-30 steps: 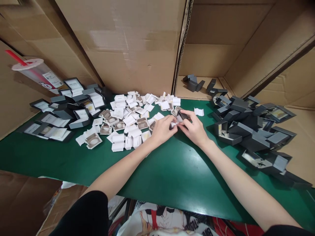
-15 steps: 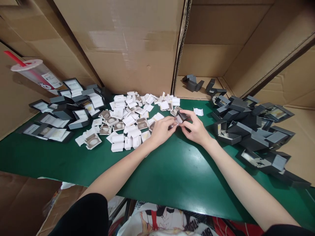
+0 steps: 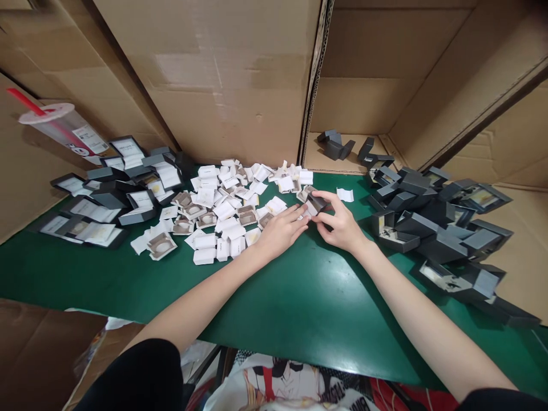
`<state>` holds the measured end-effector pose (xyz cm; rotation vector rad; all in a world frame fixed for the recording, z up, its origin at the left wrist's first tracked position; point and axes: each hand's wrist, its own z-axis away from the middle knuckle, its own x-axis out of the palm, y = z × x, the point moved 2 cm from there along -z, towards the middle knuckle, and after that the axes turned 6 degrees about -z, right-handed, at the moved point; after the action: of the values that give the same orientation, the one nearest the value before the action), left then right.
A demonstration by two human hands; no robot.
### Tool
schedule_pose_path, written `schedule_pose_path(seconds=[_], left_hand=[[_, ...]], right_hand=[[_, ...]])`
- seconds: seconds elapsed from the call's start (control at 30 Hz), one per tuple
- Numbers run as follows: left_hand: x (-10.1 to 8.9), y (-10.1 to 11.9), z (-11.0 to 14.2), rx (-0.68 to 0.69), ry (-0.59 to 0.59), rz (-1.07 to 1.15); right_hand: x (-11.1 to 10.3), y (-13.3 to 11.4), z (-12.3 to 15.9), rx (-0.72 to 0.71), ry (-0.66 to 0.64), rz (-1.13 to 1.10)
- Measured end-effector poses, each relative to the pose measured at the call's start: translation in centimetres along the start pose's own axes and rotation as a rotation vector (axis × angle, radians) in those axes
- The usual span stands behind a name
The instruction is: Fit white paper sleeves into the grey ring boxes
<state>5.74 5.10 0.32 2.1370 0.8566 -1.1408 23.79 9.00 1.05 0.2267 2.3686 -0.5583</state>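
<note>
My right hand point(image 3: 336, 222) grips a small dark box point(image 3: 317, 202) between thumb and fingers above the green table. The white lining of the box faces left. My left hand point(image 3: 280, 231) lies beside it with fingers stretched out, the tips at the edge of the lining. Whether they touch it, I cannot tell. To the left, right up to my left hand, spreads a heap of white folded card inserts point(image 3: 225, 211), several showing hollow grey-brown undersides. A single white paper piece point(image 3: 345, 195) lies just beyond my right hand.
Open dark boxes with white linings point(image 3: 113, 197) are piled at the left, in front of a plastic cup point(image 3: 64, 128) with a red straw. More dark boxes point(image 3: 445, 228) crowd the right side. Several sit inside the large cardboard box point(image 3: 359, 103) behind the green table point(image 3: 325, 319).
The fingers of my left hand have straightened from a bent, pinching shape. The hand has shifted slightly. My right hand and the dark box stay almost in place.
</note>
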Motion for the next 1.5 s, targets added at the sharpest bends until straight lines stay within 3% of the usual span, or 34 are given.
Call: schedule_pose_path(seconds=[0.2,0.3,0.37,0.43,0.63,0.87,1.13,1.5], left_hand=[[-0.2,0.8,0.6,0.011,-0.087,-0.129],[-0.4,1.2,0.6,0.018,-0.095,-0.190],[-0.5,1.3,0.6,0.018,-0.086,-0.211],[-0.6,1.4,0.5,0.009,-0.078,-0.228],[-0.9,1.6,0.3,-0.031,-0.059,-0.290],[-0.8,1.8,0.2,0.024,-0.042,-0.276],[-0.7,2.0,0.0,-0.015,-0.155,-0.337],[-0.7,2.2,-0.1,-0.037,-0.174,-0.386]], right_hand=[[0.2,-0.1,0.1,0.007,0.010,0.012],[-0.1,0.1,0.3,0.049,0.172,-0.010],[-0.5,0.7,0.5,0.150,0.309,0.023],[-0.7,1.6,0.8,0.263,0.366,0.097],[0.6,4.5,2.1,0.492,0.182,0.290],[1.3,5.2,2.5,0.568,0.027,0.304],[1.1,4.8,2.1,0.567,0.005,0.278],[0.9,4.4,1.8,0.487,0.050,0.218]])
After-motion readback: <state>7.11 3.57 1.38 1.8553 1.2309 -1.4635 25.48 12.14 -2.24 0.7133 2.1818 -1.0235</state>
